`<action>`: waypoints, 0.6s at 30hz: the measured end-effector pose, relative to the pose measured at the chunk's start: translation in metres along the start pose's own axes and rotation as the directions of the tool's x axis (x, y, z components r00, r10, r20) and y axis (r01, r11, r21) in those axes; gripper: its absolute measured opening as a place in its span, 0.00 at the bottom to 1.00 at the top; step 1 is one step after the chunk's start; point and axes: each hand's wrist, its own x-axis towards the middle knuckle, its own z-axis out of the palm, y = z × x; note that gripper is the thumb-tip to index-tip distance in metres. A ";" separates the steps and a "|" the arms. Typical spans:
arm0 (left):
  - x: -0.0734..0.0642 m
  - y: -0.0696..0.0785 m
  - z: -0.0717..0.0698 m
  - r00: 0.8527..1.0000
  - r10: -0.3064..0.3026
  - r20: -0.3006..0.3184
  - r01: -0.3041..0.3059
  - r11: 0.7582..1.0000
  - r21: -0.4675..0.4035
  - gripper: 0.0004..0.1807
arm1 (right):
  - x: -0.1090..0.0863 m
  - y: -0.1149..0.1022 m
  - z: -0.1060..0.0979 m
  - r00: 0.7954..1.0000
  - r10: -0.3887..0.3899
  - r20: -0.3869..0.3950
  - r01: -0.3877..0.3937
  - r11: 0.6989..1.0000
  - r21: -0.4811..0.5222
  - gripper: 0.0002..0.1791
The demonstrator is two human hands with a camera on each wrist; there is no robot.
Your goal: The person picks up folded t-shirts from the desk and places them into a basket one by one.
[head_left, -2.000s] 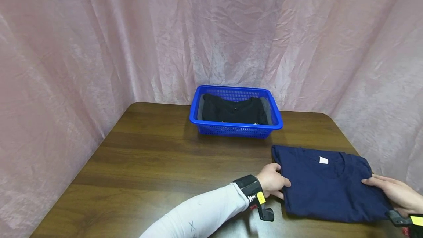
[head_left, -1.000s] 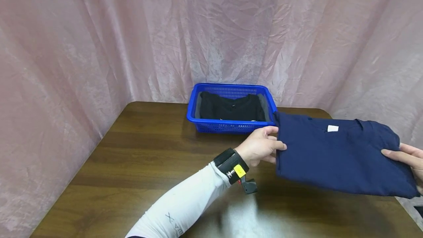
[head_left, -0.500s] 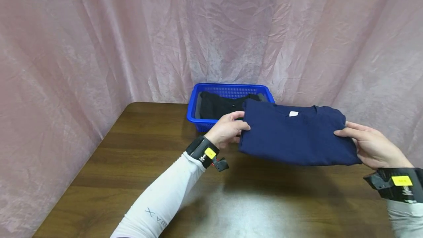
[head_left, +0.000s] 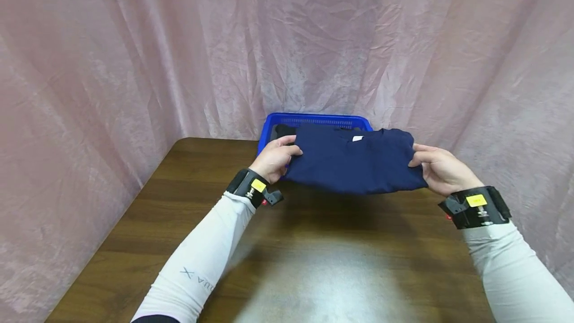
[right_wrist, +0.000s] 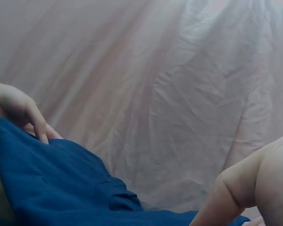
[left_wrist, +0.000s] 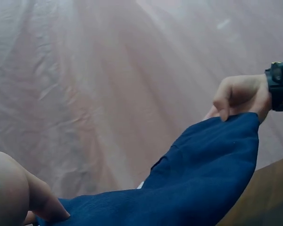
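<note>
A folded navy T-shirt (head_left: 354, 163) with a white neck label hangs between my two hands in the head view, its middle sagging slightly. My left hand (head_left: 274, 159) pinches its left edge, thumb on top. At the opposite edge my right hand (head_left: 444, 168) grips the cloth the same way. Behind and partly beneath the shirt is a blue plastic basket (head_left: 314, 116), mostly covered by it from this angle. A bit of black clothing (head_left: 283, 130) shows inside the basket at its left. In both wrist views the shirt (left_wrist: 193, 165) stretches from one hand to the other.
The basket stands near the back of a brown wooden table (head_left: 179, 213). Pink curtains (head_left: 215, 54) hang close behind the table and along both sides. The shirt and arms cast shadows on the tabletop.
Both hands have lifted the navy T-shirt off the right side of the table and carried it left and away from me, over the basket's front. It now hides most of the black clothing.
</note>
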 end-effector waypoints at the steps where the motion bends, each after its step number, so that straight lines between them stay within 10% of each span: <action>1: 0.003 0.001 -0.005 1.000 0.004 -0.019 -0.004 1.000 -0.004 0.34 | 0.006 0.000 0.004 1.000 0.002 -0.002 -0.002 1.000 0.004 0.48; 18: 0.043 0.012 -0.044 0.974 0.047 -0.222 -0.041 0.999 0.029 0.33 | 0.091 -0.003 0.033 0.997 0.074 0.001 -0.074 0.995 -0.059 0.46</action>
